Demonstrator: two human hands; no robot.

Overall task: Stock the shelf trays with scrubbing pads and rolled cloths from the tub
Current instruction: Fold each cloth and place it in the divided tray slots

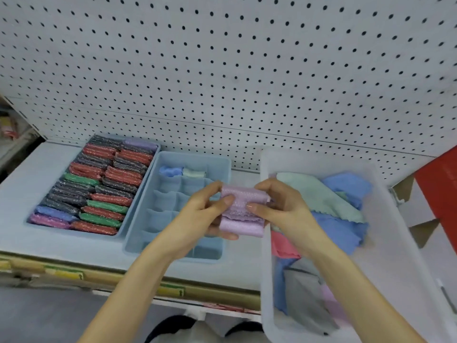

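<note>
Both hands hold a lilac cloth (243,210), partly rolled, above the gap between the divided tray and the tub. My left hand (207,214) grips its left side, thumb on top. My right hand (279,206) pinches its right side. The blue divided tray (215,164) has a blue rolled cloth (170,170) and a pale green rolled cloth (194,173) in its far compartments. Left of it, a tray (32,225) is packed with several red, green, dark and purple scrubbing pads (108,184). The clear tub (395,243) at the right holds loose blue, green, pink and grey cloths (333,206).
A white pegboard (222,70) backs the shelf (24,177). Price-label strips (170,290) run along the shelf's front edge. A red box (440,194) and cardboard flaps (420,231) stand to the right of the tub.
</note>
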